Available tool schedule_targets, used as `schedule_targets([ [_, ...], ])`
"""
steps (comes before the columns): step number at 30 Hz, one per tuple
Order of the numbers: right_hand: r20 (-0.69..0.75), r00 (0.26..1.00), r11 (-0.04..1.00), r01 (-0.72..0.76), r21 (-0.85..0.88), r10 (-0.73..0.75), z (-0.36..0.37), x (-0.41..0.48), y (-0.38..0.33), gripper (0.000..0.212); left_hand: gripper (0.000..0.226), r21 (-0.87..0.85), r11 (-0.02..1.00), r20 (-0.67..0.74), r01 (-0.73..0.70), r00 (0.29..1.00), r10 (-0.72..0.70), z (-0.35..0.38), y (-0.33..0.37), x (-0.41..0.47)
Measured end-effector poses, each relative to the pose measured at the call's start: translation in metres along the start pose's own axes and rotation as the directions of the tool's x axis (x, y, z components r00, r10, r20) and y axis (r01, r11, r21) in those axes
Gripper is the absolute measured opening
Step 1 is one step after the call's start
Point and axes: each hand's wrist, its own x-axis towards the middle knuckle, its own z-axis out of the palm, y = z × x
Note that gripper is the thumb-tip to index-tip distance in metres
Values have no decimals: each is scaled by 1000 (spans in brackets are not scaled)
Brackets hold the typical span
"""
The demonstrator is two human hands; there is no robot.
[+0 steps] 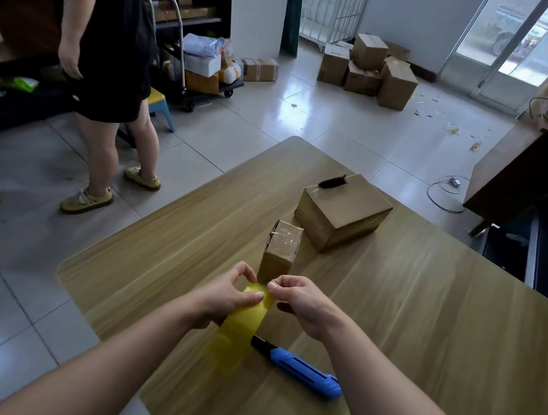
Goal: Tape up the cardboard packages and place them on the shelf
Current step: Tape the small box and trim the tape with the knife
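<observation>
Lower centre: left hand and right hand pinch the tape — slack, it may fold and stick to itself.

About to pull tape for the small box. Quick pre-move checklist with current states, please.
1. Grip on tape roll: left hand holds it. Ok.
2. Tape end lifted: right hand pinches at the roll's top, and the free end is hidden. Cannot tell.
3. Reach to small box: upright just beyond the hands. Ok.
4. Box seams: shiny tape on top, other sides unseen. Cannot tell.
5. Access to utility knife: on the table by the right forearm. Ok.
</observation>
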Motion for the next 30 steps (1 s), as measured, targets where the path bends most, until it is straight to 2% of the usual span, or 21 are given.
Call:
schedule_targets([
  [6, 28, 999, 999, -45, 29, 45, -5, 3, 4, 15, 21, 72, 995, -59, -66, 996, 70, 11, -7, -2],
  [13, 58, 997, 997, -44, 56, 40, -7, 7, 10, 15, 13, 37, 999, -78, 14, 997, -11, 13, -5, -6],
  [16, 64, 997, 998, -54, 31, 52, -5, 9, 11, 14, 24, 50, 998, -125, 27, 992, -21, 16, -7, -1],
  [19, 82, 994, 998, -68, -13, 69, -4, 11, 16, 15, 35, 245, 970, -332, 6, 940, 78, 17, -10, 4],
  [21, 84, 994, 997, -70, -33, 73, -2, 12, 19, 15, 26, 398, 916, -425, -43, 876, 226, 16, -13, 6],
  [25, 72, 995, 997, -57, -58, 62, -1, 14, 19, 16, 10, 567, 818, -430, -92, 815, 389, 16, -16, 6],
  [30, 80, 996, 998, -42, -55, 47, -5, 14, 17, 16, 12, 603, 782, -361, -159, 820, 444, 15, -17, 9],
])
